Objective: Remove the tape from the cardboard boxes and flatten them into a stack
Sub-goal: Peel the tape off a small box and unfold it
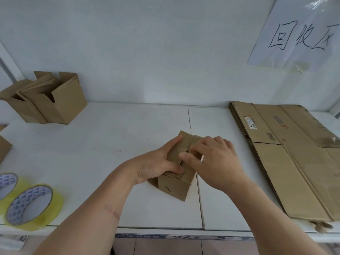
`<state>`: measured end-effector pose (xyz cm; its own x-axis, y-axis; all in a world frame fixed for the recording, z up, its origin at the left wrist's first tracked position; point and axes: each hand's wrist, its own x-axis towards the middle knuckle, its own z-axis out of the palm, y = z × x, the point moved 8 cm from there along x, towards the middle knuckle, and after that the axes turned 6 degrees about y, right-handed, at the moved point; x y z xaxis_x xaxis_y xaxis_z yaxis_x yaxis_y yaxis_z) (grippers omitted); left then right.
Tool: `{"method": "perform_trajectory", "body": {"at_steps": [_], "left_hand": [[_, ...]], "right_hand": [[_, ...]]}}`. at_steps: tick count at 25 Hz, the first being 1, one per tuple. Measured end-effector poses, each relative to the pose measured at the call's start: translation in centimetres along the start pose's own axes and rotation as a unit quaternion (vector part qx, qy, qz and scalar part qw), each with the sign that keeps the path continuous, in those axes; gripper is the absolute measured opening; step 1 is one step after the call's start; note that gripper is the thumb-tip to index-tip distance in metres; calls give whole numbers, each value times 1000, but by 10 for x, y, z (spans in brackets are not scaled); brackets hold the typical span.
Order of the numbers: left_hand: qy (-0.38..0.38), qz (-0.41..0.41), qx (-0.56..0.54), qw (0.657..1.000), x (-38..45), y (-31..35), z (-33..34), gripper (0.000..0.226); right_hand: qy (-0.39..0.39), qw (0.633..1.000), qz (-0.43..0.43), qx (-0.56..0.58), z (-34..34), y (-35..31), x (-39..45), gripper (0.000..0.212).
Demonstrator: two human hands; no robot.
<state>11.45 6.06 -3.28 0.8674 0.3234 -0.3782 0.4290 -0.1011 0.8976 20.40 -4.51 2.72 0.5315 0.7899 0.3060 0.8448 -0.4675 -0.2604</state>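
Note:
A small brown cardboard box [174, 188] stands on the white table [92, 153] near the middle, its top flaps closed along a seam. My left hand [158, 162] grips the box's left side, thumb on top near the front. My right hand [211, 159] lies over the top of the box, fingertips at the seam, blurred; whether it pinches tape I cannot tell. A stack of flattened cardboard [287, 155] lies at the right of the table.
Two open cardboard boxes [49, 100] stand at the back left by the wall. Two rolls of yellowish tape [31, 205] lie at the front left. Another cardboard piece [3, 148] pokes in at the left edge. A paper sign [298, 34] hangs on the wall.

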Motion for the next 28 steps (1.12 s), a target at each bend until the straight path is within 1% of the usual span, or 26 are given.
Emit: {"method": "perform_trajectory", "body": {"at_steps": [1, 2, 4, 6, 7, 9, 11, 12, 13, 14, 15, 17, 18, 19, 21, 23, 25, 26, 28], "left_hand": [[0, -1, 2, 1000, -1, 1, 1, 95], [1, -1, 7, 1000, -1, 2, 2, 96], [5, -4, 15, 1000, -1, 3, 2, 95], [11, -4, 16, 1000, 0, 4, 2, 95], [15, -3, 14, 1000, 1, 5, 2, 96], [20, -5, 8, 1000, 2, 4, 1, 99], [19, -9, -5, 1000, 3, 2, 0, 102], [15, -12, -11, 1000, 4, 1, 1, 102], [7, -12, -14, 1000, 4, 1, 2, 100], [-2, -12, -15, 1000, 4, 1, 4, 98], [-9, -11, -14, 1000, 4, 1, 5, 95], [-21, -7, -11, 1000, 4, 3, 10, 91], [-25, -6, -10, 1000, 5, 4, 12, 90], [-28, -5, -9, 1000, 4, 5, 13, 88], [-28, -6, 0, 1000, 4, 9, 12, 85], [-15, -8, 25, 1000, 5, 15, 9, 77], [31, -5, 91, 995, 9, 25, 9, 69], [60, -4, 130, 990, 12, 29, 10, 68], [88, 0, 158, 983, 16, 32, 16, 74]], "right_hand": [[14, 1000, -12, -2, 2, 1, 1, 31], [47, 999, -13, 7, -1, 4, 2, 22], [103, 994, 30, 38, -9, 17, 7, 11], [98, 991, 74, 47, -9, 27, 9, 16], [93, 992, 78, 35, -9, 26, 9, 17], [84, 995, 60, 10, -8, 17, 7, 23], [46, 998, 52, -6, 1, 12, 5, 36], [36, 998, 49, -10, 6, 13, 5, 38], [43, 998, 51, -2, 7, 16, 7, 36], [59, 996, 67, 25, 7, 22, 9, 31], [71, 990, 103, 72, 5, 31, 11, 26], [78, 962, 196, 176, 3, 53, 13, 21], [76, 952, 219, 200, 2, 60, 13, 20], [72, 954, 221, 190, 0, 62, 13, 21], [67, 974, 184, 111, -7, 58, 11, 25], [42, 986, 154, 42, -9, 48, 8, 40], [17, 988, 152, 18, -9, 45, 8, 55], [18, 989, 148, 8, -9, 46, 10, 56], [48, 988, 146, 9, -12, 53, 13, 47]]}}
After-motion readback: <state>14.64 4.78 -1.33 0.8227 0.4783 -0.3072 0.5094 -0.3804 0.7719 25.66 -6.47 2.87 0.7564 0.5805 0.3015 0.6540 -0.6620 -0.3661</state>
